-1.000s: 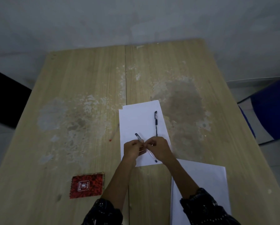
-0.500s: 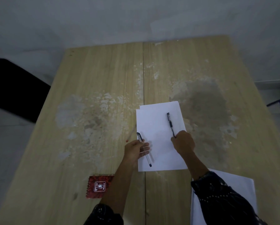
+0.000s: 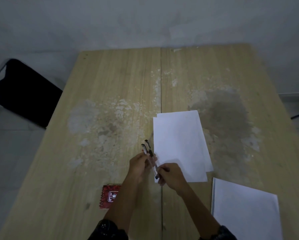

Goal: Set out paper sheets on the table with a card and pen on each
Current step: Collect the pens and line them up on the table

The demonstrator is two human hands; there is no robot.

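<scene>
Paper stack (image 3: 245,210) is laid near right on desk (image 3: 110,80), red card (image 3: 110,196) near left. Two pens (image 3: 150,152) are gripped in left hand (image 3: 139,166), near tips pinched by right hand (image 3: 171,175), just left of loose sheets (image 3: 180,146) mid-desk. Black chair (image 3: 24,90) is seen far left.

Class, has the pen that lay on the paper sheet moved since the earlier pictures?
Yes: leftward off the paper sheet; the left hand now grips both pens beside the sheet's left edge.
</scene>
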